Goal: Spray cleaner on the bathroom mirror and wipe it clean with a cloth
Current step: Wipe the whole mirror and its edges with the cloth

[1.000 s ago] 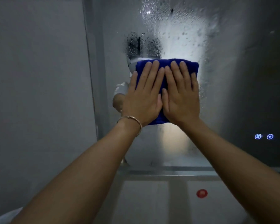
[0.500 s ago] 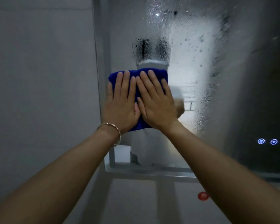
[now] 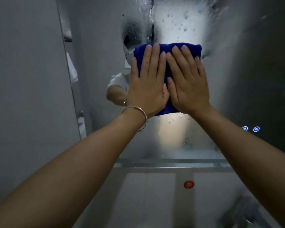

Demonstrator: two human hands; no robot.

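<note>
A folded dark blue cloth (image 3: 167,48) lies flat against the bathroom mirror (image 3: 229,71). My left hand (image 3: 148,86) and my right hand (image 3: 187,83) press on it side by side, fingers pointing up, thumbs touching. The left wrist wears a thin metal bracelet (image 3: 141,116). The mirror glass is covered with droplets and foggy streaks above and to the right of the cloth. No spray bottle is in view.
A grey wall (image 3: 23,79) borders the mirror's left edge. Two lit touch icons (image 3: 250,128) glow at the mirror's lower right. Below the mirror's bottom frame (image 3: 171,163) are white tiles with a red round sticker (image 3: 188,184). A blurred metal tap (image 3: 242,211) sits at the bottom right.
Both hands slid the cloth left towards the mirror's edge, then back right to the middle of the glass. The hands stayed pressed on the cloth throughout.
</note>
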